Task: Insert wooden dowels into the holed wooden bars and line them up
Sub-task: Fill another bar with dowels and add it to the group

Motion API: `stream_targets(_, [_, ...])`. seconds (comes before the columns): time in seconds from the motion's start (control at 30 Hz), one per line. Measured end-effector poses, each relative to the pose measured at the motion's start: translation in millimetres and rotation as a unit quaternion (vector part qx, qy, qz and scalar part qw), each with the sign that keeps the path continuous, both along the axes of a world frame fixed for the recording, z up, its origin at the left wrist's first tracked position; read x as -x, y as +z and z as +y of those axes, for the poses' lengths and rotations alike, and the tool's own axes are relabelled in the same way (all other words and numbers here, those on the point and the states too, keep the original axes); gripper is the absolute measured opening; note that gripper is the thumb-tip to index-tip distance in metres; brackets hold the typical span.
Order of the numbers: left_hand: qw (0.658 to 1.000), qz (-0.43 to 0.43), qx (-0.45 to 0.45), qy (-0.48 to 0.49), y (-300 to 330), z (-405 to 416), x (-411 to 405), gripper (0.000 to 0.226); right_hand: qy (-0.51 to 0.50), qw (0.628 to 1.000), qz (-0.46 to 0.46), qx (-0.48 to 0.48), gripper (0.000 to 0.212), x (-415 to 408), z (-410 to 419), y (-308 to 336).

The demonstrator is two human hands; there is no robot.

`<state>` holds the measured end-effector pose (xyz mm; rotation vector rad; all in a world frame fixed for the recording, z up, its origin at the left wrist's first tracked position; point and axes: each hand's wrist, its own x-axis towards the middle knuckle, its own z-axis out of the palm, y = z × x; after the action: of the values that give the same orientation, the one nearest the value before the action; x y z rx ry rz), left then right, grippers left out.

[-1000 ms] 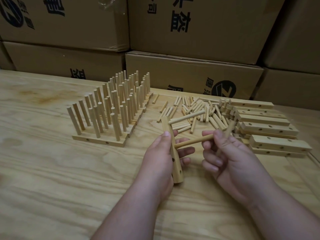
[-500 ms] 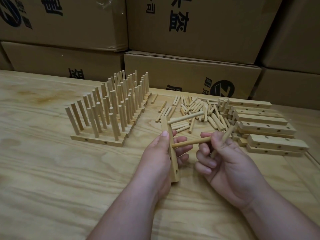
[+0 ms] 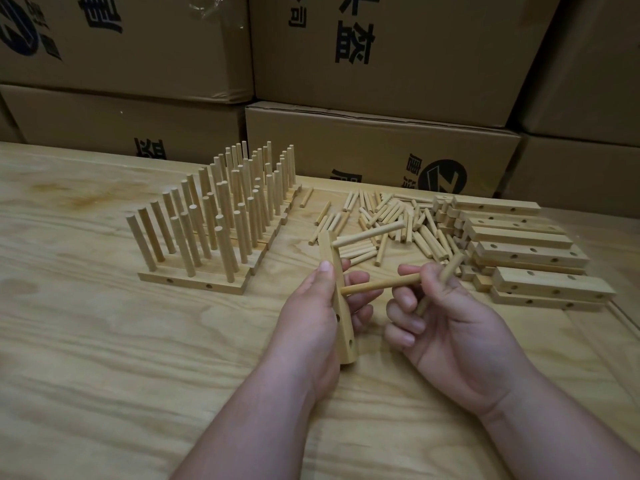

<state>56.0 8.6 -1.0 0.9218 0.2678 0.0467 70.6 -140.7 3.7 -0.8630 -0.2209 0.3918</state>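
Two hands busy | left hand [image 3: 313,306] grips bar [image 3: 337,299] | right hand [image 3: 446,317] pinches dowel [image 3: 381,285]

Plywood table [image 3: 104,358], stacked cardboard boxes [image 3: 398,64] behind

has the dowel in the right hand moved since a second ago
No, hardly: the dowel that the right hand pinches keeps its place against the finished rows, its tip at the bar.

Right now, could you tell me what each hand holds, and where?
Left hand grips the holed bar mid-length; right hand pinches a dowel by its right end.
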Motion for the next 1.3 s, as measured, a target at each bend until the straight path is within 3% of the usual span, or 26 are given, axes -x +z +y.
stream_targets(0.33, [1.000,-0.013,0.015,-0.004,-1,-1,1,0.032,-0.017,1.000,0.017,0.001,0.017,-2,3,1])
stream_targets(0.47, [0.998,-0.023,0.054,0.026,1,-2,0,0.033,-0.085,0.995,0.034,0.031,0.045,-5,3,-3])
stream_targets(0.53, [0.997,-0.031,0.063,0.044,3,1,0,0.035,-0.118,0.992,0.007,0.048,0.042,-7,0,-6])
stream_targets(0.63, [0.996,-0.020,0.052,0.063,5,6,0,0.039,-0.174,0.964,-0.072,0.188,0.020,-6,2,-8])
stream_targets(0.73, [0.993,-0.021,0.097,0.067,3,6,0,0.036,-0.191,0.902,-0.181,0.343,0.020,-1,4,-11])
stream_targets(0.8, [0.993,-0.023,0.100,0.066,2,6,0,0.034,-0.186,0.866,-0.251,0.391,0.015,4,4,-11])
stream_targets(0.87, [0.994,-0.025,0.082,0.070,0,6,-1,0.035,-0.178,0.854,-0.263,0.413,0.014,7,3,-10])
stream_targets(1.03, [0.996,-0.032,0.035,0.075,-2,3,-4,0.038,-0.142,0.878,-0.210,0.406,0.023,9,0,-6])
stream_targets(1.3, [0.997,-0.048,-0.017,0.058,1,1,-1,0.030,-0.118,0.835,-0.278,0.460,0.016,13,1,-2])
